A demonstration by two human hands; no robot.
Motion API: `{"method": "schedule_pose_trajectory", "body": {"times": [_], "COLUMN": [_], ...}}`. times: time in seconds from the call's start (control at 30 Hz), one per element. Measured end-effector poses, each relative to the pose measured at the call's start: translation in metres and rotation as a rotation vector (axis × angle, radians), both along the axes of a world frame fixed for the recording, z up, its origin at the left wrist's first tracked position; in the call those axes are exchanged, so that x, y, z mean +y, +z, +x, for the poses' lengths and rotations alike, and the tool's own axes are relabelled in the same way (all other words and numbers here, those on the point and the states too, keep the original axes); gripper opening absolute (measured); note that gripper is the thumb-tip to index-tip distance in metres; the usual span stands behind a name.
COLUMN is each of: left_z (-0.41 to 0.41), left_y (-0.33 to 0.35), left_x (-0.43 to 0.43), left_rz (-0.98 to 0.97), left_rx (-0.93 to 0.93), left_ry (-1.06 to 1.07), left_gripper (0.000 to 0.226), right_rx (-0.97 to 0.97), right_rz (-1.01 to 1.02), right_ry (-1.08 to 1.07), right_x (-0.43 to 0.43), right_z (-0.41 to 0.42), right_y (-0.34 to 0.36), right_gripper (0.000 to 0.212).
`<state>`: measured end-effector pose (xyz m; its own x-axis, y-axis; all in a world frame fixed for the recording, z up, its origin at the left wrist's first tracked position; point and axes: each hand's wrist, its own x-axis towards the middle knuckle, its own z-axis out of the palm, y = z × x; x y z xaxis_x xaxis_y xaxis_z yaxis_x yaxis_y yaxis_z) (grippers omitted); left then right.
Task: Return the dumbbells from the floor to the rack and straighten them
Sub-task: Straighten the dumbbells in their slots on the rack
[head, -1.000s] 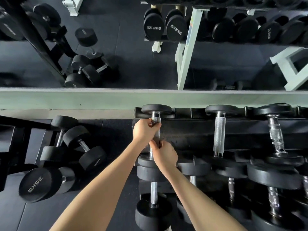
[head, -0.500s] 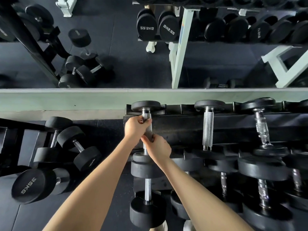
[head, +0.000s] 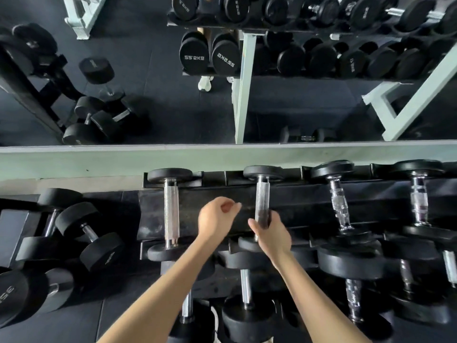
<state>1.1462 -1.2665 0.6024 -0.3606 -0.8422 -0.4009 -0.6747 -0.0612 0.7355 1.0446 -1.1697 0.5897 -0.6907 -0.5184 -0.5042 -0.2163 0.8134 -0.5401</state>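
Note:
The black rack (head: 210,191) holds a top row of black dumbbells with steel handles. The leftmost dumbbell (head: 171,214) lies straight in its cradle with nothing touching it. My right hand (head: 272,235) is wrapped around the lower end of the second dumbbell's handle (head: 262,194). My left hand (head: 217,216) hovers between these two dumbbells, loosely curled and holding nothing. A third dumbbell (head: 340,206) to the right sits tilted. On the floor to the left lie a small dumbbell (head: 89,236) and a large 35 kg one (head: 24,295).
Lower rack tiers hold heavier dumbbells (head: 351,263) beneath my arms. A pale green ledge (head: 99,159) runs behind the rack, under a wall mirror (head: 148,70) that reflects the racks and floor. A dark bench frame (head: 14,231) stands at the left edge.
Both hands have let go of the leftmost dumbbell's handle and shifted right. My right hand has closed on the second dumbbell's handle, and my left hand is now free.

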Motion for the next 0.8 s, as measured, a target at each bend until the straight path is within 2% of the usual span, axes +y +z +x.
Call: {"method": "schedule_pose_trajectory", "body": {"times": [0.1,0.17,0.27,0.4,0.47,0.63,0.77,0.8], "left_z": [-0.051,-0.074,-0.087,-0.082,-0.078,-0.075,-0.075,-0.076], "left_y": [-0.01,-0.014,-0.017,-0.02,-0.02,-0.018,-0.011,-0.009], "left_x": [0.008,0.008,0.006,0.008,0.009,0.008,0.011,0.012], "left_rz": [0.148,0.222,0.262,0.321,0.369,0.407,0.395,0.385], "left_rx": [0.074,0.11,0.149,0.206,0.24,0.257,0.25,0.239], "left_ry": [-0.03,0.01,0.053,0.151,0.215,0.284,0.27,0.267], "left_gripper": [0.044,0.038,0.013,0.004,0.005,0.028,0.006,0.013], "right_rx": [-0.049,-0.051,-0.036,0.049,0.067,0.059,0.076,0.075], "right_rz": [-0.044,-0.057,-0.05,-0.048,-0.05,-0.025,-0.027,-0.026], "right_ry": [0.026,0.064,0.122,0.198,0.226,0.256,0.254,0.253], "right_x": [0.002,0.004,0.004,0.002,0.002,0.0,0.0,0.0], "right_z": [-0.01,-0.016,-0.021,-0.02,-0.018,-0.019,-0.019,-0.019], "right_y": [-0.01,-0.012,-0.014,-0.017,-0.018,-0.018,-0.014,-0.014], "right_gripper": [0.035,0.03,0.029,0.031,0.029,0.023,0.025,0.025]}}
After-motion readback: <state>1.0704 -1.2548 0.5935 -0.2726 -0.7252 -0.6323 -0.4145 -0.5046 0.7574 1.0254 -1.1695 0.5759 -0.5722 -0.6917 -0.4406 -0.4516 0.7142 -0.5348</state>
